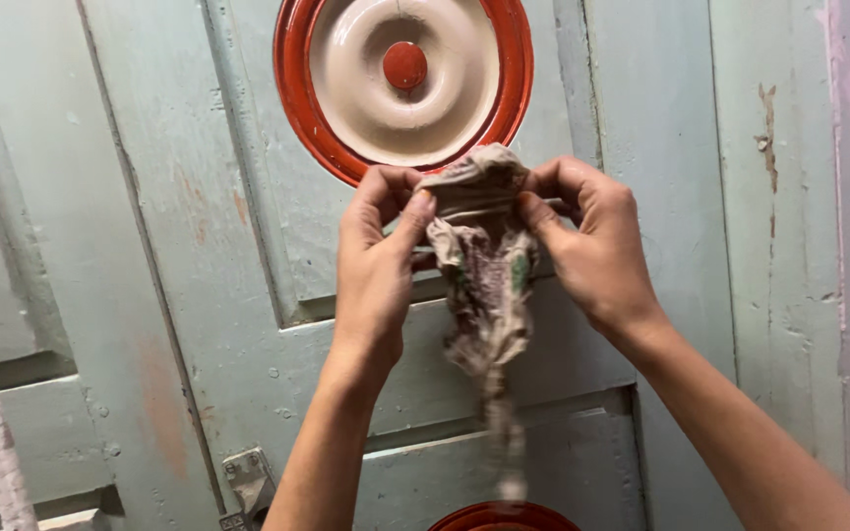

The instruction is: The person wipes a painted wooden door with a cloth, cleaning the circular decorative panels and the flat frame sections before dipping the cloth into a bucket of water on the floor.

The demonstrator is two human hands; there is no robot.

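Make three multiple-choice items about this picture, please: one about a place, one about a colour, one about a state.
1. Where is the round ornament relative to the cloth?
A. above it
B. to its left
C. below the hinge

2. What colour is the ornament's outer ring?
A. blue
B. red
C. black

3. How is the cloth held?
A. it lies flat on the door
B. by one hand only
C. pinched at its top by both hands, the rest hanging

Answers:
1 A: the ornament sits on the pale green door just over the hands.
2 B: a red ring surrounds a cream centre.
3 C: the left hand and right hand grip its top edge; the crumpled rest dangles.
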